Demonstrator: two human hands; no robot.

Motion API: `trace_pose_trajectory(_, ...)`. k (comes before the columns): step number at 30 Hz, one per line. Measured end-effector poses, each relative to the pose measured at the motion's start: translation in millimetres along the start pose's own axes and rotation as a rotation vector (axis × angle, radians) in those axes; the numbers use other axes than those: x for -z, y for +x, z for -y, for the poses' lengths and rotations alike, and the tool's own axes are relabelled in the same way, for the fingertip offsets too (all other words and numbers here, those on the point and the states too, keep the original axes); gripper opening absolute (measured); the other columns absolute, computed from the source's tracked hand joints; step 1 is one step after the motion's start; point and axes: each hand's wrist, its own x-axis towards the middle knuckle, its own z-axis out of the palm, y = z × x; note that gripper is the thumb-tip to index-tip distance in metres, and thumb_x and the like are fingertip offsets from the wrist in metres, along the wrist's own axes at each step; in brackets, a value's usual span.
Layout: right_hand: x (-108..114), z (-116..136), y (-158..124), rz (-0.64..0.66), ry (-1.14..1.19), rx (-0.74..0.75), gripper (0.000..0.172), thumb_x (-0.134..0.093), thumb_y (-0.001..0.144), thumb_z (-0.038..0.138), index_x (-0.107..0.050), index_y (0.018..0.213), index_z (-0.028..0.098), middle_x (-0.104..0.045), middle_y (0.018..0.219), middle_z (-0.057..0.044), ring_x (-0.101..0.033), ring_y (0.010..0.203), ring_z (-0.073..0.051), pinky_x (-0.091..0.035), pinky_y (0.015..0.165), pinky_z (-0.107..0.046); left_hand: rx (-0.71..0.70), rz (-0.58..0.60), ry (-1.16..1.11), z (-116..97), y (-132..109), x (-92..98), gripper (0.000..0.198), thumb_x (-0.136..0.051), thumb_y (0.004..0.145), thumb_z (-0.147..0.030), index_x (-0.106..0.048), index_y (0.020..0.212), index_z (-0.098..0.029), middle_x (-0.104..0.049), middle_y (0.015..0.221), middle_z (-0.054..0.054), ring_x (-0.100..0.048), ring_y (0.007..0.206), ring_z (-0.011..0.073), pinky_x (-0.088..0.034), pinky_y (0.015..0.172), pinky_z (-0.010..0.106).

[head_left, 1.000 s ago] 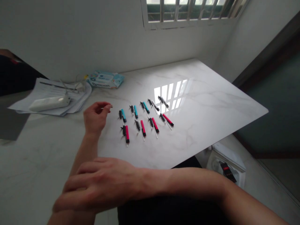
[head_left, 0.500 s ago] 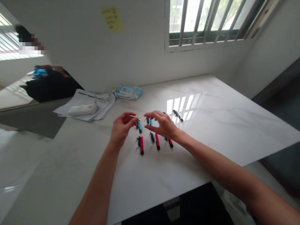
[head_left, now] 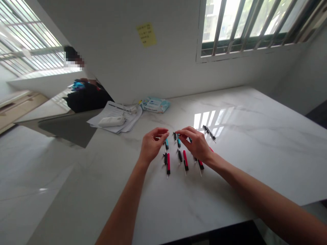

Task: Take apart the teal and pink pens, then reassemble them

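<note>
Parts of several taken-apart pens lie in two rows on the white marbled table (head_left: 163,211). In the near row are a red pen barrel (head_left: 168,163) on the left, a second red barrel (head_left: 185,160) and a partly covered third, each with black parts and a thin refill beside it. Behind them, a turquoise barrel (head_left: 167,144) lies by my left hand (head_left: 152,144), whose thumb and forefinger pinch something too small to make out. My right hand (head_left: 195,142) hovers over another turquoise barrel (head_left: 178,142), thumb and fingertips drawn close; what they hold is hidden.
A silver-and-black pen (head_left: 209,132) lies to the right of my right hand. Papers (head_left: 107,114) with a white device (head_left: 111,121) and a wipes pack (head_left: 155,104) sit by the wall. Another person (head_left: 74,59) is beyond the partition at left.
The view has swung left, so everything sits further right. My right hand's thumb and fingers have drawn closer together. My left hand keeps its pinch.
</note>
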Motion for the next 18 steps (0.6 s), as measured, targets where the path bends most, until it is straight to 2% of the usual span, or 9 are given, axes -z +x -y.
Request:
trace_pose_trajectory(2,2,-5,1,-0.004,-0.036,-0.012,0.021,-0.058,0.101,0.022,-0.073,0.116,0.024,-0.070,0.106,-0.006,-0.069,0.087,-0.018,-0.058,0.080,-0.032,-0.083,-0.068,0.310,8,3,12.2,0.026,-0.073,0.086,-0.039,-0.077,0.105,-0.022,-0.075,0.109,0.008,-0.067,0.089,0.0232,-0.053,0.083,0.036)
trace_pose_trajectory(5,5,-9,2,-0.009,-0.036,-0.028,0.019,-0.060,0.100,0.022,-0.074,0.112,0.023,-0.071,0.102,-0.006,-0.069,0.083,-0.018,-0.058,0.078,-0.033,-0.168,0.030,0.572,24,4,23.7,0.032,-0.074,0.083,-0.033,-0.076,0.113,-0.025,-0.069,0.119,0.008,-0.063,0.110,0.0287,-0.047,0.104,0.045)
trace_pose_trajectory(8,6,-8,3,-0.007,-0.019,-0.034,0.017,-0.061,0.098,0.022,-0.075,0.110,0.023,-0.072,0.098,-0.006,-0.069,0.081,-0.018,-0.058,0.077,-0.033,-0.196,0.142,0.608,41,4,23.8,0.048,-0.070,0.082,-0.027,-0.068,0.130,-0.023,-0.062,0.132,0.010,-0.059,0.121,0.0291,-0.042,0.113,0.047)
trace_pose_trajectory(11,5,-5,2,0.003,-0.016,-0.035,0.018,-0.063,0.097,0.021,-0.075,0.109,0.024,-0.072,0.096,-0.005,-0.069,0.081,-0.018,-0.057,0.076,-0.033,-0.198,0.200,0.607,55,5,20.1,0.060,-0.066,0.080,-0.020,-0.061,0.139,-0.018,-0.057,0.137,0.013,-0.056,0.127,0.0290,-0.040,0.116,0.046)
trace_pose_trajectory(14,2,-6,1,0.023,0.000,-0.034,0.019,-0.064,0.095,0.017,-0.075,0.108,0.024,-0.073,0.097,-0.004,-0.070,0.083,-0.018,-0.058,0.077,-0.032,-0.191,0.201,0.619,64,7,19.3,0.062,-0.067,0.079,-0.021,-0.060,0.140,-0.017,-0.056,0.138,0.013,-0.054,0.128,0.0296,-0.039,0.117,0.046)
trace_pose_trajectory(18,-1,-8,0,0.032,0.016,-0.039,0.021,-0.064,0.093,0.014,-0.076,0.107,0.024,-0.074,0.099,-0.004,-0.071,0.086,-0.018,-0.058,0.080,-0.031,-0.173,0.205,0.643,68,9,21.5,0.053,-0.068,0.079,-0.025,-0.067,0.132,-0.018,-0.058,0.135,0.013,-0.056,0.125,0.0308,-0.041,0.116,0.048)
